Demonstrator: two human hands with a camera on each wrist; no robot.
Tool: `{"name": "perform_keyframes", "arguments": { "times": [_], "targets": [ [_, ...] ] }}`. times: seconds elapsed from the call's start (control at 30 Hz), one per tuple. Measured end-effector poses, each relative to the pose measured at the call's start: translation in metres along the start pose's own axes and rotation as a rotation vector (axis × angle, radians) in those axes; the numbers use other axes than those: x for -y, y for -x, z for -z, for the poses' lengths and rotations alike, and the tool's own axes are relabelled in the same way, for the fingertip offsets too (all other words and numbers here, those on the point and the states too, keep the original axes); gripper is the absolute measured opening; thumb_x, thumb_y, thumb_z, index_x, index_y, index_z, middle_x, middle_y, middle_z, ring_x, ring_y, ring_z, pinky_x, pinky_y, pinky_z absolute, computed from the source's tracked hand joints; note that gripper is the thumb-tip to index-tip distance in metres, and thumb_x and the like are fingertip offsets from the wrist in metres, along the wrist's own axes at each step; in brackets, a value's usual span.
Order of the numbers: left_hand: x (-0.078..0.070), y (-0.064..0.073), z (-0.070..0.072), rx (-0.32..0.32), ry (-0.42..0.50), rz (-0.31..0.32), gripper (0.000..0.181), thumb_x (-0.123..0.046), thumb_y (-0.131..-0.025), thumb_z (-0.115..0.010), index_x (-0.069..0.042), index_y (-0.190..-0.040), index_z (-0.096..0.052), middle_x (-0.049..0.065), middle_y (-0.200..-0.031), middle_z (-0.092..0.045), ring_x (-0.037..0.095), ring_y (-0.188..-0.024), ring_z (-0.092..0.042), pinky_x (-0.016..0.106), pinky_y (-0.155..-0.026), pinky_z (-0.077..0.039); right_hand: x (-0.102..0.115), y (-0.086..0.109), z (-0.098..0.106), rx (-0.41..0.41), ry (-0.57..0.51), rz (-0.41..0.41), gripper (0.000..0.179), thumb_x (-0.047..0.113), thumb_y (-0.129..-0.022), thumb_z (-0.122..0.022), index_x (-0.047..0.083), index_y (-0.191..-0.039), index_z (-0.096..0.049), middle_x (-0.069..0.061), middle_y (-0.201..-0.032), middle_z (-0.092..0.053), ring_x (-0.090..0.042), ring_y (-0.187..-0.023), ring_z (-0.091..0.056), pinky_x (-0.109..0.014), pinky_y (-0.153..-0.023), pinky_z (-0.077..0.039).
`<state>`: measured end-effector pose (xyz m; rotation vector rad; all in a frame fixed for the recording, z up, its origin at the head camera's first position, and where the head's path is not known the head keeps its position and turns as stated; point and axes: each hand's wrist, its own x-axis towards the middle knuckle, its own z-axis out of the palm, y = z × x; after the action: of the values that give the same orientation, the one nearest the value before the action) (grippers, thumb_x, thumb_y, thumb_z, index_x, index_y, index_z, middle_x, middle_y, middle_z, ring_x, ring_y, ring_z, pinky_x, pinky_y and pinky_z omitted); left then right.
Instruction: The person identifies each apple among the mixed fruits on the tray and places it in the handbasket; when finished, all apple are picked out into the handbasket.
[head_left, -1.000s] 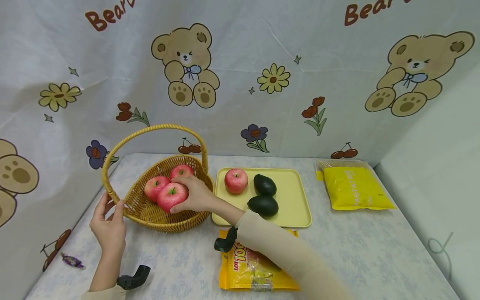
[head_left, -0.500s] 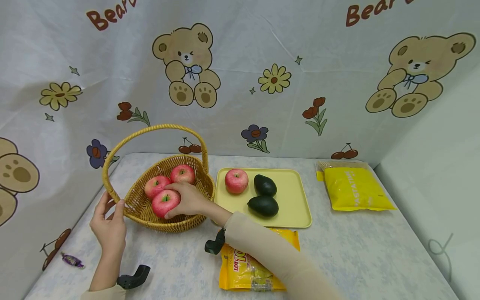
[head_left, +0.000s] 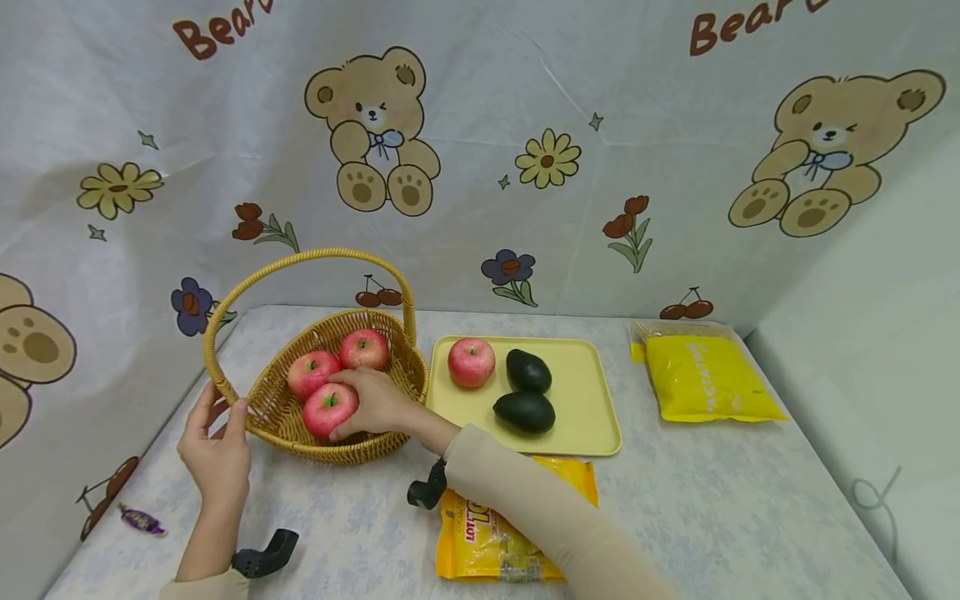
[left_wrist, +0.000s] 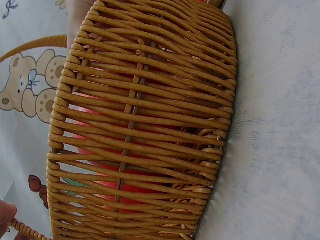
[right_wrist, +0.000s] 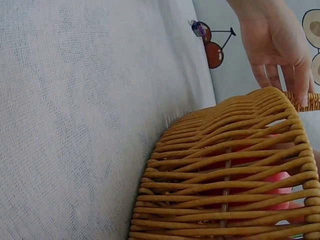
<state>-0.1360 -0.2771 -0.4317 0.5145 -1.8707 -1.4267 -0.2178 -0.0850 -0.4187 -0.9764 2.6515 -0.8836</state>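
Wicker basket (head_left: 345, 455) at left holds three apples (head_left: 311, 375), your right hand (head_left: 378, 403) grasping the front one (head_left: 327, 412), left hand (head_left: 216, 454) the handle (head_left: 330, 253); a fourth apple (head_left: 471, 362) and two avocados (head_left: 525, 412) remain on the central tray (head_left: 585, 392).

Basket (right_wrist: 225, 170), one, woven, brown; stands on the table, filling the lower right. Apples (right_wrist: 281, 177), red, inside, glimpsed through gaps in the weave; I cannot tell how many. Left hand (right_wrist: 277, 42), fingers pointing down, holding the handle (right_wrist: 313, 102). Table (right_wrist: 75, 125), pale, textured. Sweet (right_wrist: 198, 29), small, purple-wrapped, blurred. Backdrop cloth (right_wrist: 255, 100), light, printed with two cherries (right_wrist: 214, 55).
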Motion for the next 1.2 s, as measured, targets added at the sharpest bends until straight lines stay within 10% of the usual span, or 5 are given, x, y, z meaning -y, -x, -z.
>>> {"name": "perform_keyframes", "arguments": {
  "times": [1.2],
  "targets": [
    [0.0006,0.0018,-0.0015,-0.018,-0.005,-0.025,0.046,-0.008,-0.095,-0.062,-0.015,-0.14,-0.055,-0.027,-0.109,-0.054,-0.008,-0.103,-0.053,0.004,-0.078,-0.044,0.0002,-0.0006,0.0005,0.11,0.046,0.002,0.074,0.039,-0.082,-0.078,0.015,-0.144,-0.046,0.0,-0.139,-0.055,-0.013,-0.128,-0.05,-0.023,-0.105,-0.041]
  ]
}}
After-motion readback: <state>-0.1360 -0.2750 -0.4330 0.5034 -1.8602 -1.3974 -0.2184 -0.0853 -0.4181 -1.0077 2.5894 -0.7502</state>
